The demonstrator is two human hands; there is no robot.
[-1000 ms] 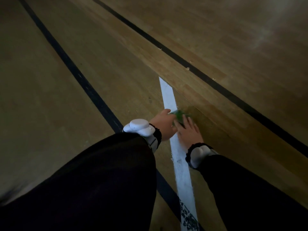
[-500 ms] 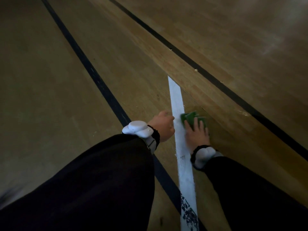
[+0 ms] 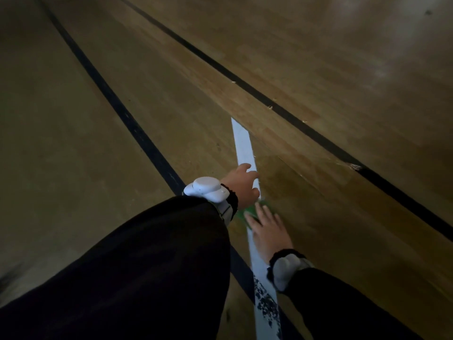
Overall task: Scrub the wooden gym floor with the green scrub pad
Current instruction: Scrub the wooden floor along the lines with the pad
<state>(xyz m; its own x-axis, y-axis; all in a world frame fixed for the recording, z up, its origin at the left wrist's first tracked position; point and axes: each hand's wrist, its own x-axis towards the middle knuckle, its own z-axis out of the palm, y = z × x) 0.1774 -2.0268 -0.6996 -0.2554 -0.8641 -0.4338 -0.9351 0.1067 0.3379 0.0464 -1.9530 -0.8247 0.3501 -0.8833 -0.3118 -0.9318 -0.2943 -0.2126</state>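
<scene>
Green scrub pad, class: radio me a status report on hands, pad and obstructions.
Right hand flat on green scrub pad, on the white line. Left hand open, resting on wooden floor. Nothing in the way.

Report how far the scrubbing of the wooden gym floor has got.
Done: nothing looks clearly finished; the darker floor patch right of the white painted line may be wet or just shadow. In hand: the right hand presses flat on the green scrub pad at the line, beside the left hand. Left: the worn paint nearer the person, and the wide surrounding boards.

Black sleeves (image 3: 137,273); white wrist devices (image 3: 207,190) (black-edged straps).
</scene>
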